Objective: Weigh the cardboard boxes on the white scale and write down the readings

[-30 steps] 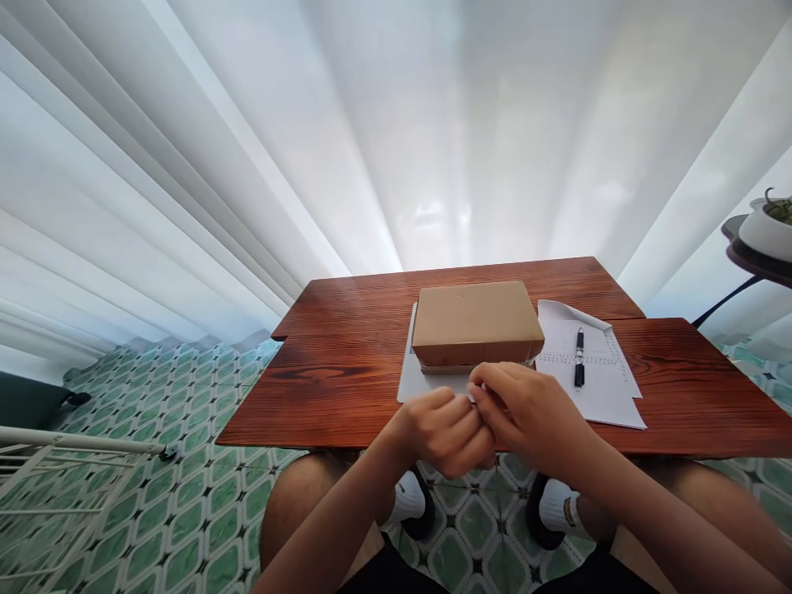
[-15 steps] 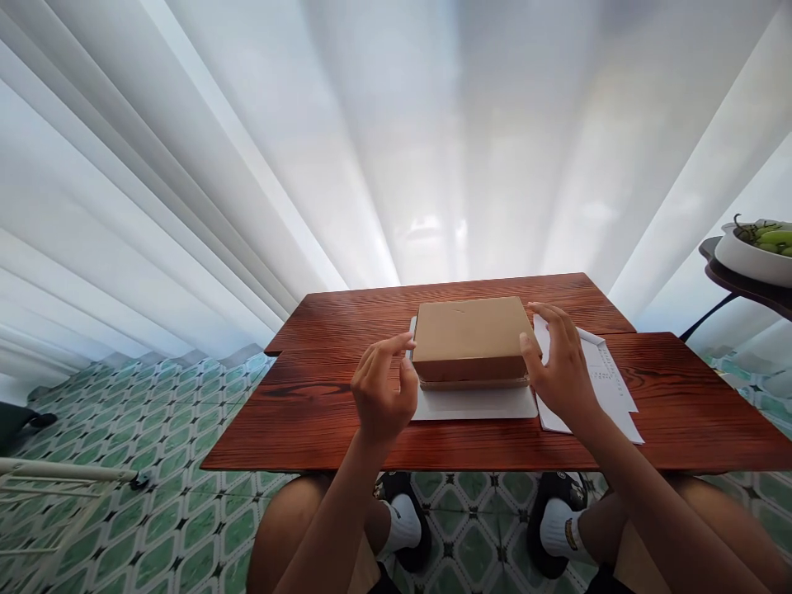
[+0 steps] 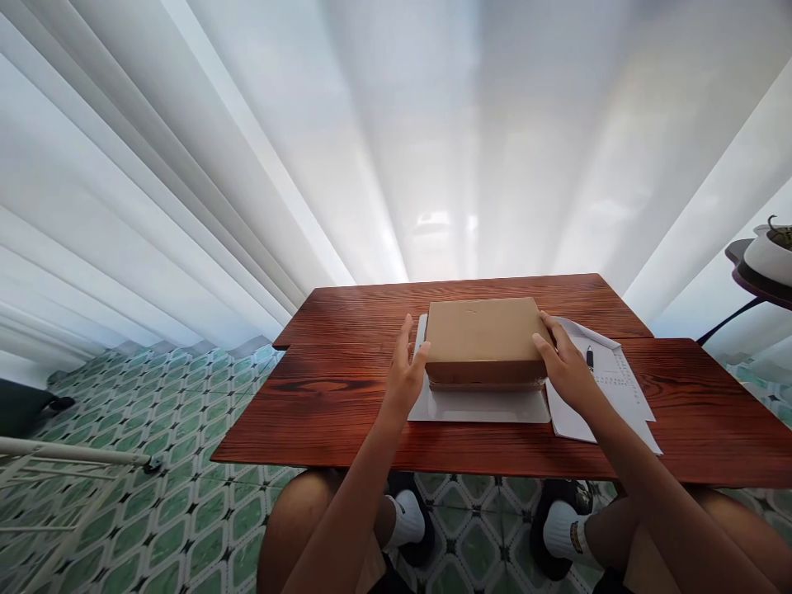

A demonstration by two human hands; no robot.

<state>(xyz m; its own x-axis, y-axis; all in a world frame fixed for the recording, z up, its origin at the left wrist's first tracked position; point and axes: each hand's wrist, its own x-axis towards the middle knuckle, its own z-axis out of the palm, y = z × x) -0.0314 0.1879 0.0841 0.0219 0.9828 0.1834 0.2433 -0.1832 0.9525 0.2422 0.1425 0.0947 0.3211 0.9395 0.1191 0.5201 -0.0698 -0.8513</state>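
A closed brown cardboard box [image 3: 486,334] lies on a flat white sheet or board [image 3: 488,406] on the table. Beside the box's left edge is my left hand [image 3: 407,375], open, its fingers pointing up and away from me. Its thumb is close to the front left corner; whether it touches cannot be made out. My right hand [image 3: 564,367] is at the right edge, fingers spread along that side and the thumb against the right end of the box. The box's underside is hidden.
Written papers [image 3: 610,396] with a black pen [image 3: 590,358] lie right of the box on the wooden table [image 3: 322,396]. A white curtain [image 3: 433,148] hangs behind. At far right, a white bowl [image 3: 770,257] sits on a dark stand. A pale metal rack [image 3: 68,454] stands lower left.
My left hand has turned upright, its fingers straighter beside the box. My right hand has come in against the box's right side, and the pen on the papers now shows. The view has shifted slightly.
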